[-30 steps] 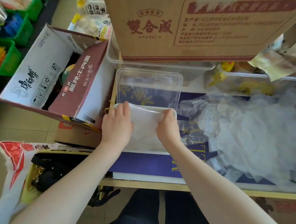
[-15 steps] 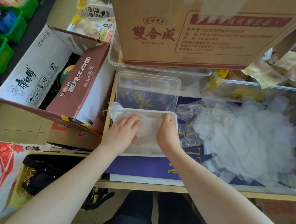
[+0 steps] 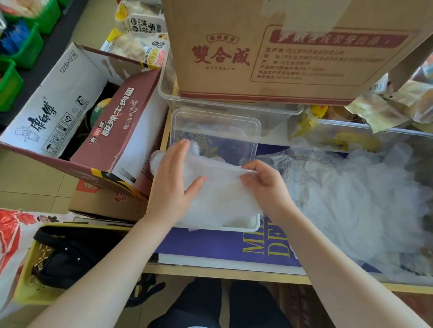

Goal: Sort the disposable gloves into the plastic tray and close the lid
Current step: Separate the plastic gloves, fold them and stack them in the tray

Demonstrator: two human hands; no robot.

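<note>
While filling: glove stack (image 3: 220, 201) overflows the plastic tray (image 3: 254, 227).
Left hand (image 3: 172, 183): spread flat, pressing gloves down.
Right hand (image 3: 266, 183): pinching the top glove's edge, smoothing it.
Lid (image 3: 216, 133): open behind.

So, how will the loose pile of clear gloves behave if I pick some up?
The glove pile looks thin and crumpled, so probably floppy and light. The film looks glossy, so sheets may slide or cling together.

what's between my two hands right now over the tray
In the head view, a thin clear glove spans from the left hand, which presses it flat, to the right hand, which pinches its edge, above the plastic tray.
</note>
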